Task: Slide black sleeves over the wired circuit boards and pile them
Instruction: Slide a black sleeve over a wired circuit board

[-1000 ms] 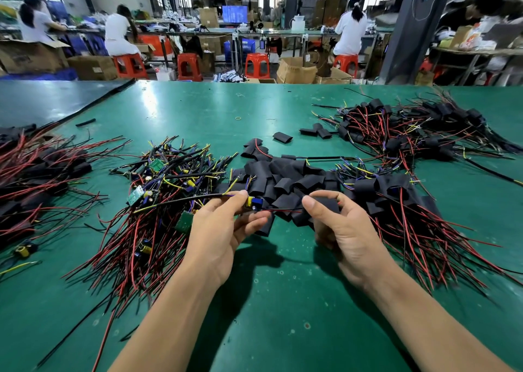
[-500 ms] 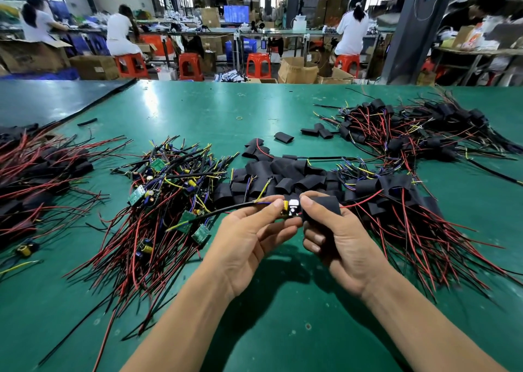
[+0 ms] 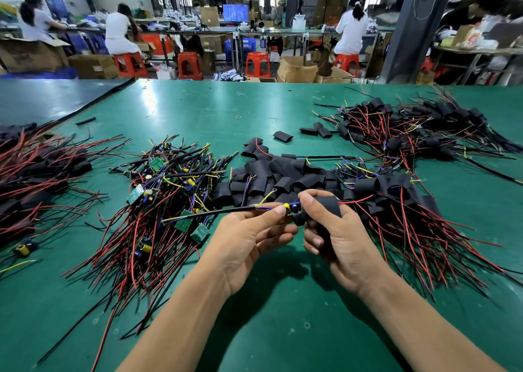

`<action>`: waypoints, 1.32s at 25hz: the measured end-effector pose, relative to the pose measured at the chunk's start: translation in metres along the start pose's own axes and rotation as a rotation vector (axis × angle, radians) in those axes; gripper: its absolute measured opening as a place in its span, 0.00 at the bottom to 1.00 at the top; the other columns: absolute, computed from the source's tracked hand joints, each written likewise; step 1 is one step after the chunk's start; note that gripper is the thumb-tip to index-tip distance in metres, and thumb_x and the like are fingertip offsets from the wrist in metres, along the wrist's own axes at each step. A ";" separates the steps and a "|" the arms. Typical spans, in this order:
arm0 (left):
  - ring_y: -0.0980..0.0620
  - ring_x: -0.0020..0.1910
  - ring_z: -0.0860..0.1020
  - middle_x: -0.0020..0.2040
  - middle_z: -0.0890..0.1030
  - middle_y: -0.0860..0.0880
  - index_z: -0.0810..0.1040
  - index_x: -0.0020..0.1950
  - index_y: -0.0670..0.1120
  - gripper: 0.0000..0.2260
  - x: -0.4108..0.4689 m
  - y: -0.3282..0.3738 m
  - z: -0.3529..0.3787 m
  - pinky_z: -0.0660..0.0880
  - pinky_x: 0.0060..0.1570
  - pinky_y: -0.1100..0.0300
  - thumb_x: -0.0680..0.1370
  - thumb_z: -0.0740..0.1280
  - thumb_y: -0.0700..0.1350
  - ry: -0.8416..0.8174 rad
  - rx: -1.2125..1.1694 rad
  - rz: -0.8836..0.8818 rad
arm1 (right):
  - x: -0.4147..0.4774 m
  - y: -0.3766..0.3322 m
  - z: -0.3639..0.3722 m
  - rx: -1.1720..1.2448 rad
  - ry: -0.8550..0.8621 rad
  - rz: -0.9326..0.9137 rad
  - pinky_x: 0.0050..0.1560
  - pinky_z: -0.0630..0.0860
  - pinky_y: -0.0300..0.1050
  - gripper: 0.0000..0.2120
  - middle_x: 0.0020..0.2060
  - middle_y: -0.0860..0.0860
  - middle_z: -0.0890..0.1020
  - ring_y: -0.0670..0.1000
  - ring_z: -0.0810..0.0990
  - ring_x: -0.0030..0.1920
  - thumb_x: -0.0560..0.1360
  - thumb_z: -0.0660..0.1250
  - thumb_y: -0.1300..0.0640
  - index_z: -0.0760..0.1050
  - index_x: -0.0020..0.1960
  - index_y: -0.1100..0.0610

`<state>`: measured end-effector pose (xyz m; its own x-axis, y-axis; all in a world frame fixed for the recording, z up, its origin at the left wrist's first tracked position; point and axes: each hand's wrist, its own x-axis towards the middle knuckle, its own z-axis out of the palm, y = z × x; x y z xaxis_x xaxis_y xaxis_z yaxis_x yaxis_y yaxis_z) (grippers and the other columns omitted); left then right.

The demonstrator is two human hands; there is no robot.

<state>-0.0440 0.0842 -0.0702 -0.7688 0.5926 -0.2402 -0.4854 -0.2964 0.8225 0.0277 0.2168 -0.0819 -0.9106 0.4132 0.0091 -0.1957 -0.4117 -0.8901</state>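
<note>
- Sleeving under way at a green workbench (image 3: 283, 329): the left hand (image 3: 249, 235) pinches a wired circuit board (image 3: 291, 209) between thumb and forefinger, its black lead trailing off to the left.
- The right hand (image 3: 339, 235) grasps a black sleeve (image 3: 328, 204), fingers curled round it and thumb on top. The sleeve's mouth meets the board's right end, and red wires show at the sleeve's right side.
- The board appears only partly inside. The next move likely calls for holding the sleeve steady and pushing the board rightward until its yellow and blue parts are covered.
- Bare boards (image 3: 169, 190) are heaped at left, loose sleeves (image 3: 283, 179) lie just beyond the hands, and sleeved units (image 3: 402, 201) are piled at right.
</note>
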 end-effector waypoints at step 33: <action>0.50 0.31 0.82 0.39 0.84 0.44 0.86 0.41 0.43 0.04 0.002 0.001 -0.005 0.79 0.31 0.63 0.68 0.73 0.39 0.023 0.069 0.083 | 0.002 -0.005 0.003 0.068 0.033 0.059 0.23 0.65 0.37 0.25 0.31 0.48 0.76 0.45 0.65 0.23 0.67 0.71 0.42 0.79 0.58 0.56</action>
<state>-0.0473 0.0814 -0.0723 -0.8147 0.5510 -0.1808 -0.3907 -0.2911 0.8733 0.0253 0.2174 -0.0765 -0.9088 0.4130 -0.0587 -0.1673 -0.4899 -0.8556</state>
